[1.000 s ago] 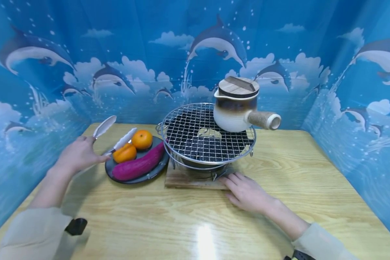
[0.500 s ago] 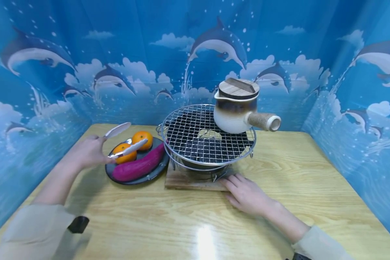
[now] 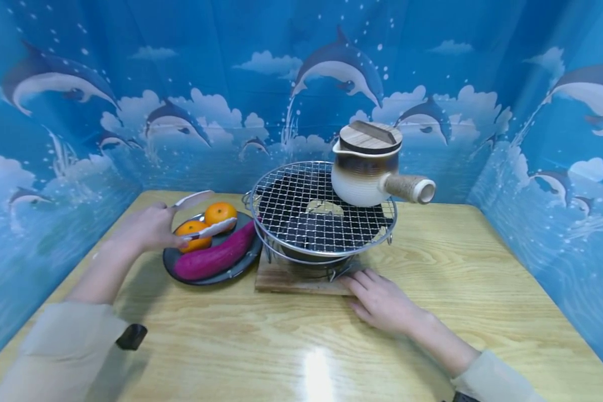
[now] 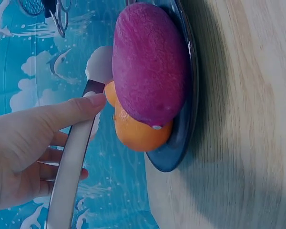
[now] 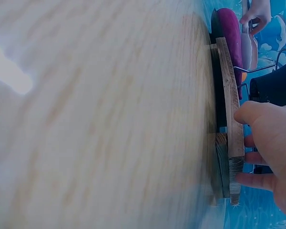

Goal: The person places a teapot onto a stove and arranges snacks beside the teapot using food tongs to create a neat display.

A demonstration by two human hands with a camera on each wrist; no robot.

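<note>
As your left hand (image 3: 152, 228), gripping tongs (image 4: 70, 167), swings toward 3 o'clock, far mandarin (image 3: 220, 211) seems reachable; right hand (image 3: 383, 300), fingers spread, touches wooden board (image 3: 291, 284).

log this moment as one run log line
left hand: holds silver white-tipped tongs, spread; right hand: touches brown wooden board; round dark plate: two round orange fruits, long purple vegetable

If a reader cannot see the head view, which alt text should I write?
A left hand holds tongs over a dark plate with two oranges and a long purple vegetable; a right hand touches the wooden board under a grill bearing a lidded pot.
</note>
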